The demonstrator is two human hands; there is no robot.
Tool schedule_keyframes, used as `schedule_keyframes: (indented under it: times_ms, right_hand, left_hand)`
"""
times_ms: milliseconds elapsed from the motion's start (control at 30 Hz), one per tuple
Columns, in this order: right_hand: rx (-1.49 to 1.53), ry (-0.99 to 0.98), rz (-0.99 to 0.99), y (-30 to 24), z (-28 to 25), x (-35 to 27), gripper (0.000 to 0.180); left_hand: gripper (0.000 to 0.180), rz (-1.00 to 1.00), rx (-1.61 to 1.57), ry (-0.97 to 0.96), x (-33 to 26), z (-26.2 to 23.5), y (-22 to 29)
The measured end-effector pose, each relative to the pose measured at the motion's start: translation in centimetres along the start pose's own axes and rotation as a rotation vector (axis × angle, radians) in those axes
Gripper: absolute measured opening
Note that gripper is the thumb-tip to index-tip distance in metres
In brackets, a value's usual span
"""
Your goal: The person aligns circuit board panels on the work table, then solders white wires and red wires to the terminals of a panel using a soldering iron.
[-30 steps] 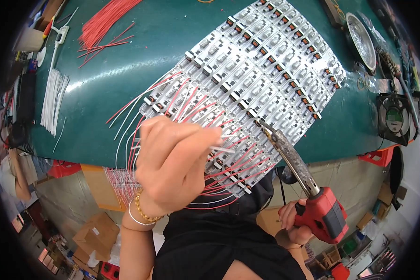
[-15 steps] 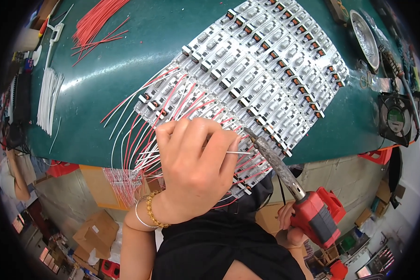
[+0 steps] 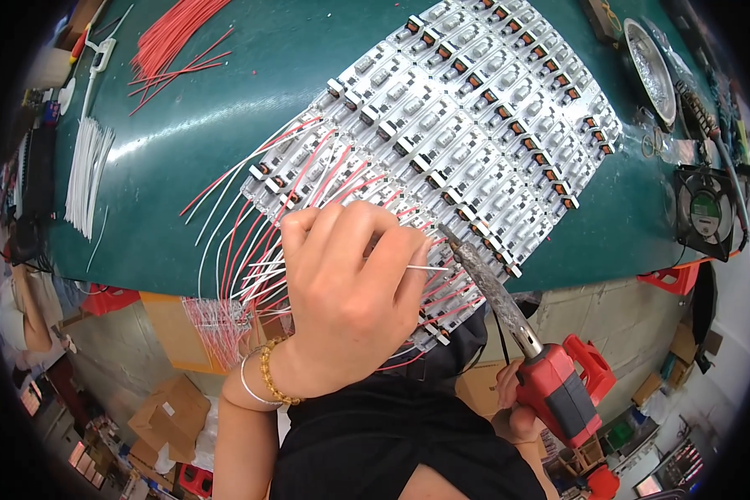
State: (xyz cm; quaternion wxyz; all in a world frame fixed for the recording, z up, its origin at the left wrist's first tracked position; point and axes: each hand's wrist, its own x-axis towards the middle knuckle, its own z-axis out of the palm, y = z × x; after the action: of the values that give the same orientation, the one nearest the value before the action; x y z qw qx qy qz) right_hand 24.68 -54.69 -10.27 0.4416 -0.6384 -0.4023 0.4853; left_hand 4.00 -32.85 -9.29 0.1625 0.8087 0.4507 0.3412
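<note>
Over the near part of a panel of small circuit boards (image 3: 442,125), my left hand (image 3: 350,292) is closed in a pinch on a thin white wire (image 3: 429,267). The wire's free end points right, toward the boards beside the iron. My right hand (image 3: 518,410) grips a red and black soldering gun (image 3: 558,396) from below, its fingers partly hidden behind the handle. The gun's long grey barrel slants up-left, and its tip is at the boards just right of my left fingers. Whether the tip touches a pad is unclear. Red and white wires (image 3: 242,242) fan out from the panel's left rows.
Loose red wires (image 3: 167,42) and a bundle of white wires (image 3: 89,179) lie on the green table (image 3: 200,150). A metal dish (image 3: 650,71), a coiled iron stand (image 3: 696,108) and a small black fan (image 3: 705,212) stand at the right. Wire ends hang over the near edge.
The soldering tip and the white wire's end have shifted up very slightly. The gun's handle has moved a little left. Both hands keep their grips.
</note>
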Motion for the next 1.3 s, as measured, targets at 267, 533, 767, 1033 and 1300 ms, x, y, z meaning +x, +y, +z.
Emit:
schedule_keyframes:
  times_ms: [267,533,767,1033,1300]
  right_hand:
    - [0.031,-0.001,-0.172,0.7,0.0,1.1,0.031]
    - [0.073,0.172,-0.046,0.3,1.1,0.3,0.040]
    - [0.328,0.126,0.073,-3.4,2.1,2.2,0.049]
    - [0.491,0.170,0.015,-2.4,1.9,1.2,0.057]
    - [0.472,0.106,-0.060,-1.2,1.4,0.8,0.056]
  left_hand:
    - [0.014,-0.008,0.006,-0.025,-0.1,-0.1,-0.1]
    - [0.014,-0.006,0.016,-0.046,-0.2,-0.5,0.0]
    - [0.016,-0.083,-0.241,-0.217,0.1,-2.5,-0.6]
    - [0.026,0.177,-0.134,-0.056,-0.1,-3.0,-0.6]
    - [0.015,0.007,-0.204,-0.081,-0.6,-1.7,1.0]
